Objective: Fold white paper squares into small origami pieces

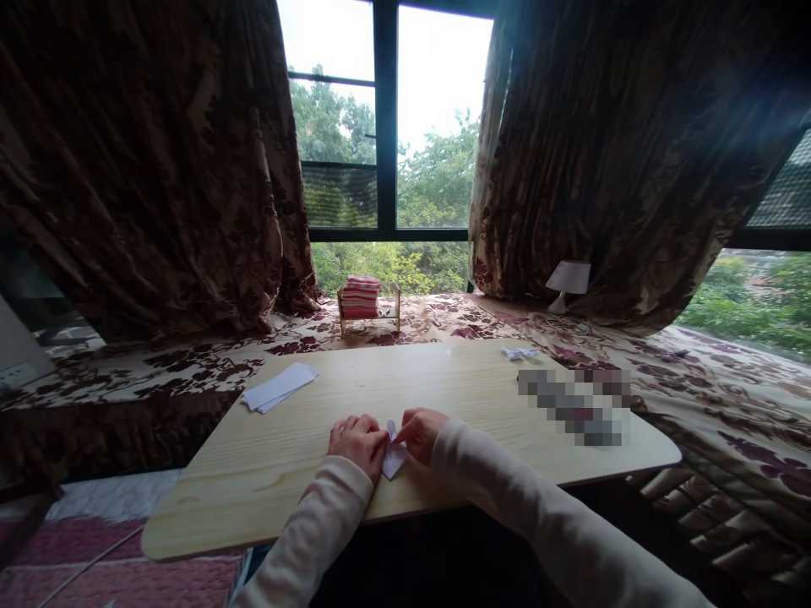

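Note:
A small piece of folded white paper (394, 461) lies near the front edge of the light wooden table (304, 460), its lower end coming to a point. From the left side, my left hand (358, 441) holds it down, with curled fingers and the thumb against its edge. My right hand (423, 431) is closed at the paper's right side, its fingertips pressed on the upper part. The fingers partly cover the paper, so its full shape is hidden.
White paper strips (280, 388) lie at the table's left back. Small folded white pieces (519, 352) sit at the back edge, near a blurred-out object (570, 409). Beyond are a small rack with striped cloths (361, 297) and a white lamp (568, 278).

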A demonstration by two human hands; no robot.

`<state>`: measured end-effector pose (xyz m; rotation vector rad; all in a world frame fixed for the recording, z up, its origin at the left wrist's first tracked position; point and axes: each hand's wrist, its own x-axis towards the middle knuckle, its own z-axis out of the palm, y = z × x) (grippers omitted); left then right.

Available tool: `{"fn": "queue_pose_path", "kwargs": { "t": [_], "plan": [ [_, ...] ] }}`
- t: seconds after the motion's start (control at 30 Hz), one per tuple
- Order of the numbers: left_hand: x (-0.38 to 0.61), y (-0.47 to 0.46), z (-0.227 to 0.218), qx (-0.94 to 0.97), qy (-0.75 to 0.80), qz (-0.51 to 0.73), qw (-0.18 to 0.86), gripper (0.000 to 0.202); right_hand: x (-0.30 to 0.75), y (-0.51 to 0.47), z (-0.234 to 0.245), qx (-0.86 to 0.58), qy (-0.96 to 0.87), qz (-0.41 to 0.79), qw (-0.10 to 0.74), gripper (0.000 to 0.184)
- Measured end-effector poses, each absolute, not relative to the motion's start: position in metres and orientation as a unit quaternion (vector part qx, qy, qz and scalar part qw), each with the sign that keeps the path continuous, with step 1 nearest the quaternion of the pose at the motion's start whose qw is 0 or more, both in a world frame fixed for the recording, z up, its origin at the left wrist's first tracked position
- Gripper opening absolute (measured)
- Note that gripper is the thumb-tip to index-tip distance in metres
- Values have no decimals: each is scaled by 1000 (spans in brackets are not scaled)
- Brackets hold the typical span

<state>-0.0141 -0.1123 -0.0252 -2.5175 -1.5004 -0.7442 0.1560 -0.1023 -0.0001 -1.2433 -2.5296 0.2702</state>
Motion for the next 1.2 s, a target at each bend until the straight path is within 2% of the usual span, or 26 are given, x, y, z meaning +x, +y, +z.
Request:
{"fn": "queue_pose_path", "kwargs": {
  "t": [0.17,0.37,0.77,0.97,1.2],
  "plan": [
    [-12,-118,-24,-824,-508,-245,59,15,159,-112,-1,-435,-890,60,124,30],
    [-2,-127,-21,-798,-545,-252,56,17,160,-108,1,-442,-881,100,136,25],
    [12,-127,-22,-746,-607,-265,65,14,160,-79,12,-444,-881,139,90,34],
    [12,-127,-23,-746,-605,-269,69,16,159,-91,29,-439,-884,63,146,35],
    [13,-126,-24,-742,-606,-278,72,17,148,-96,39,-434,-900,2,37,29]
  ]
}}
